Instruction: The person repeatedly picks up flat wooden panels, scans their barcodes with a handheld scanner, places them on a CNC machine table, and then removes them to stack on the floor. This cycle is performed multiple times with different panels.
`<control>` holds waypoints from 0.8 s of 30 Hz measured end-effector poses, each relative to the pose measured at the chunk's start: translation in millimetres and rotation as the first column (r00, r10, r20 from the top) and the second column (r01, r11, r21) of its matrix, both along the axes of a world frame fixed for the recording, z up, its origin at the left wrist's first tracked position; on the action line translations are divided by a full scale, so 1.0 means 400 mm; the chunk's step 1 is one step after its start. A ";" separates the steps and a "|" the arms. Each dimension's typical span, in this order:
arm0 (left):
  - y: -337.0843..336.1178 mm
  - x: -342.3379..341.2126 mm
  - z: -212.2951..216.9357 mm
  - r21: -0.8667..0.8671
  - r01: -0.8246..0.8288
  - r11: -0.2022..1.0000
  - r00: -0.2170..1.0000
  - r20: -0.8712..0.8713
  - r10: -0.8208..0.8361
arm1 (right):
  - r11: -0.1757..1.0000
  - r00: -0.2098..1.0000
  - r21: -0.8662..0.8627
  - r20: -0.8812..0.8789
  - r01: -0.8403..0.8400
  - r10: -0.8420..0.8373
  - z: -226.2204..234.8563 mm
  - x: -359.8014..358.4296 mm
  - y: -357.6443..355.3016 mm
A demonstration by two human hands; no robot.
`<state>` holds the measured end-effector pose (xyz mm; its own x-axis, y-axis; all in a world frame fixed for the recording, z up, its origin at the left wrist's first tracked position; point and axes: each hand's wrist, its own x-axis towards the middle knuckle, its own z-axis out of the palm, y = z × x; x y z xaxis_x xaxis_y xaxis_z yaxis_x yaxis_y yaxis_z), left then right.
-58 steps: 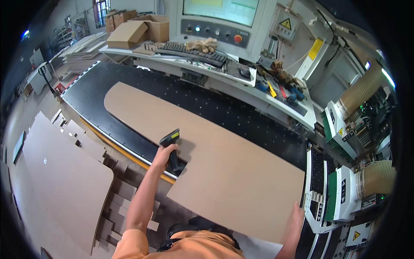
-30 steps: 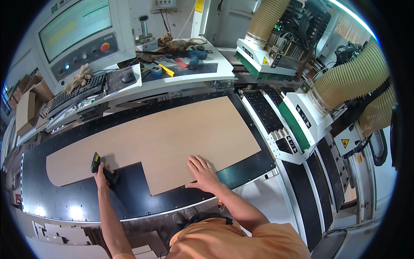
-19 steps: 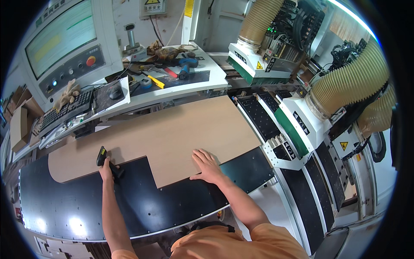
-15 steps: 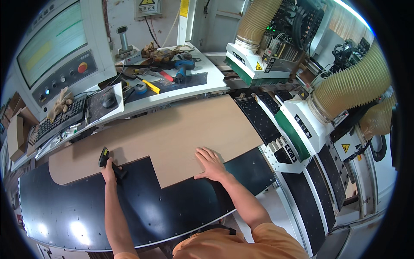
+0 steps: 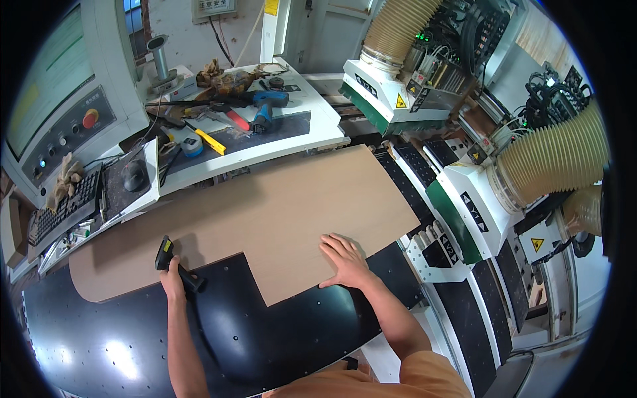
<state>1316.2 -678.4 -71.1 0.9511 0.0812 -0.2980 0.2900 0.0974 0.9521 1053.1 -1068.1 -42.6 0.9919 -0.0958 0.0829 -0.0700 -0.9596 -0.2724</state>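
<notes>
A large, light-brown board [image 5: 292, 205] with one rounded end and a stepped near edge lies flat on a glossy black table [image 5: 279, 345]. My left hand [image 5: 173, 284] is closed round the grip of a black handheld barcode scanner [image 5: 164, 253], over the board's near edge left of the step. The scanner's head has a small yellow label. To the right, my right hand [image 5: 348, 266] rests palm down on the board with its fingers stretched out, near the board's front edge.
Green-skirted machine heads with ribbed hoses [image 5: 551, 162] stand at the right, close to the board's end. Behind it, a white worktop [image 5: 245, 151] carries a yellow-handled cutter [image 5: 211, 141], a blue power tool [image 5: 265, 109] and a mouse [image 5: 135, 175]. A control panel [image 5: 73, 132] is far left.
The board has slid slightly right toward the machine, and my right hand on it has moved along. My left hand still grips the scanner. The whole view has shifted a little.
</notes>
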 end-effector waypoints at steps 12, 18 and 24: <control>-0.006 -0.122 -0.021 -0.122 -0.021 0.992 0.982 0.185 0.044 | 0.999 0.999 0.039 0.036 0.032 -0.034 0.016 0.001 0.028; 0.118 -0.396 -0.005 0.001 -0.132 0.991 0.980 0.151 0.131 | 0.998 0.995 0.048 0.088 0.031 -0.035 0.002 -0.015 0.025; 0.279 -0.587 -0.004 0.069 -0.339 0.938 0.937 0.116 0.330 | 0.999 0.985 0.046 0.173 -0.016 0.008 -0.031 -0.020 0.008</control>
<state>1081.4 -566.7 -72.8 0.8892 0.4208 -0.1799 0.1573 0.0881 0.9836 1045.1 -1065.1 -54.8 0.9643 -0.0915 0.2484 -0.0063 -0.9461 -0.3238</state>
